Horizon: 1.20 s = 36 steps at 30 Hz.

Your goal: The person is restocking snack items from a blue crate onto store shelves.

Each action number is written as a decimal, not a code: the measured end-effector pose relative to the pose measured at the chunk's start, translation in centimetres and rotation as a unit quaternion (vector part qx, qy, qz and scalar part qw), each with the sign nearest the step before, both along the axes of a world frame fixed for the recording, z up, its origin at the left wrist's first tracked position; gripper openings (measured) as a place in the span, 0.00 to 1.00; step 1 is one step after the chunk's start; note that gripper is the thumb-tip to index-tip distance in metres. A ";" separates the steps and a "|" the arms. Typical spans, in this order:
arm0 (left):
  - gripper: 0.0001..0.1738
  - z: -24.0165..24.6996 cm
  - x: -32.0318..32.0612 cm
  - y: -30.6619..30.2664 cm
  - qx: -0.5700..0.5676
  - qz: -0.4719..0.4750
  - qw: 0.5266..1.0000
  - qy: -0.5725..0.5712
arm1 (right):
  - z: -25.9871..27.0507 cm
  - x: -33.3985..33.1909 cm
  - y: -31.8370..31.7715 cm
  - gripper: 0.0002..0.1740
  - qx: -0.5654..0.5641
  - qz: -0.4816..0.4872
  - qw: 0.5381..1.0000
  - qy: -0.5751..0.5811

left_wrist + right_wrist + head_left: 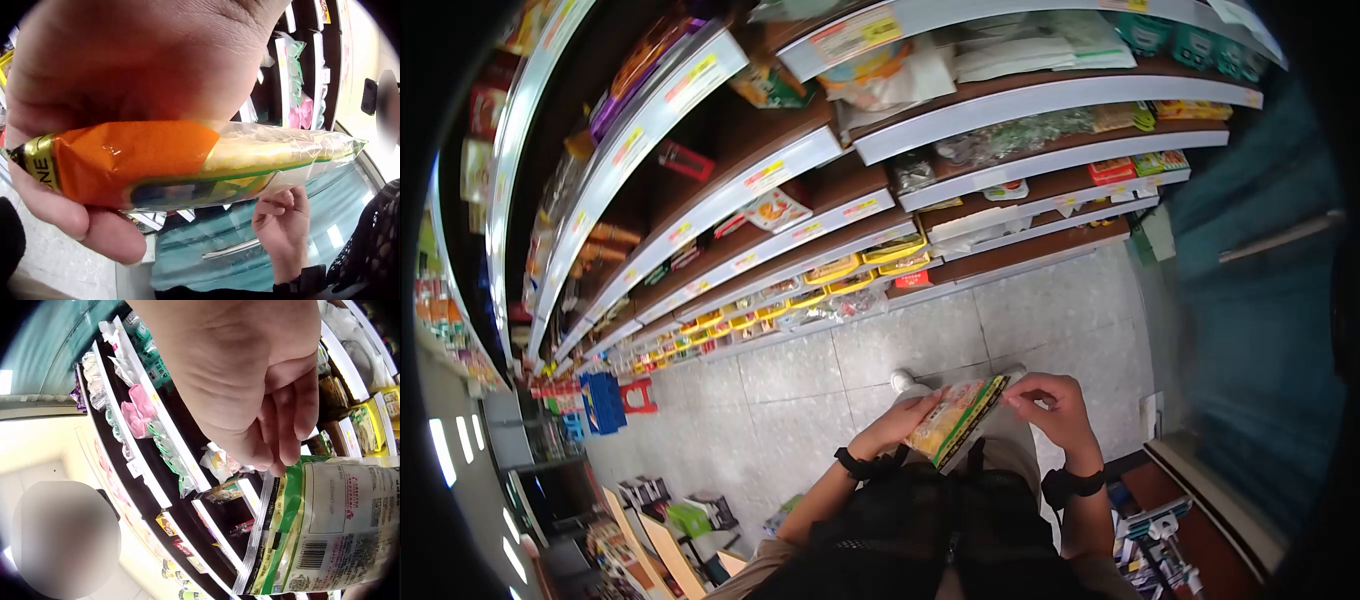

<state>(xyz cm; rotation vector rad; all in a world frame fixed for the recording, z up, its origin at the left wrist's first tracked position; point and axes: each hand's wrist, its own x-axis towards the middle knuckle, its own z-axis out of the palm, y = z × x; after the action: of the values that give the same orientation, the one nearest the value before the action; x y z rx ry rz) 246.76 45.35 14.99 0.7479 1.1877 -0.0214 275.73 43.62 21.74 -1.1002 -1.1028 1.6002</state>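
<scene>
A flat food packet [955, 425] with clear plastic, green and yellow edging and an orange part is held in front of the body. My left hand [907, 418] grips its left side; in the left wrist view the palm of that hand [144, 69] is above the packet [169, 165], with fingertips below it. My right hand [1055, 410] is bent at the packet's upper right corner. In the right wrist view, fingertips [281, 464] meet the green edge of the packet [331, 519], whose printed label and barcode show; whether they pinch it is unclear.
Store shelves [800, 235] with packaged goods curve across the front and left. Tiled floor [800, 360] lies below. A blue crate [602, 403] and red stool [638, 396] stand far left. A teal curtain [1260, 290] hangs at right, above a low shelf [1215, 510].
</scene>
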 end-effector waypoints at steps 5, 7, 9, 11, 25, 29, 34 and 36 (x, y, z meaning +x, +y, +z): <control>0.38 0.4 -1.9 -1.5 0.040 0.028 0.999 0.002 | 0.7 -2.2 0.0 0.06 -0.011 0.015 1.000 0.020; 0.39 -0.2 -3.5 -2.0 0.057 0.033 0.998 -0.025 | 1.5 -4.1 -0.5 0.07 -0.002 0.007 1.000 0.009; 0.38 1.1 -5.0 -2.0 0.093 0.023 0.995 -0.016 | 2.1 -6.4 -1.3 0.10 -0.020 -0.018 0.999 0.047; 0.37 1.6 -6.6 -1.8 0.133 0.017 0.991 -0.009 | 2.8 -8.3 -2.3 0.11 -0.010 -0.028 0.999 0.036; 0.39 -0.7 -20.5 -5.4 0.222 -0.002 0.975 0.017 | 4.9 -20.9 -8.0 0.11 0.044 -0.065 0.996 -0.049; 0.39 1.1 -24.9 -6.5 0.302 0.012 0.951 0.064 | 4.1 -24.6 -9.9 0.11 0.024 -0.051 0.998 -0.037; 0.35 3.0 -29.3 -6.7 0.289 0.059 0.951 0.089 | 4.0 -28.0 -10.9 0.11 0.038 -0.025 0.997 -0.062; 0.30 3.0 -31.2 -7.5 0.270 0.089 0.957 0.057 | 4.0 -28.6 -11.7 0.11 0.042 -0.018 0.997 -0.064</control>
<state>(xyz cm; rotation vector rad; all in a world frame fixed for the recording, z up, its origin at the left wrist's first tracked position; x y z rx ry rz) 215.60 37.86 17.95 1.1247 1.3851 0.4310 247.13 31.96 25.72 -1.1729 -1.2154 1.4586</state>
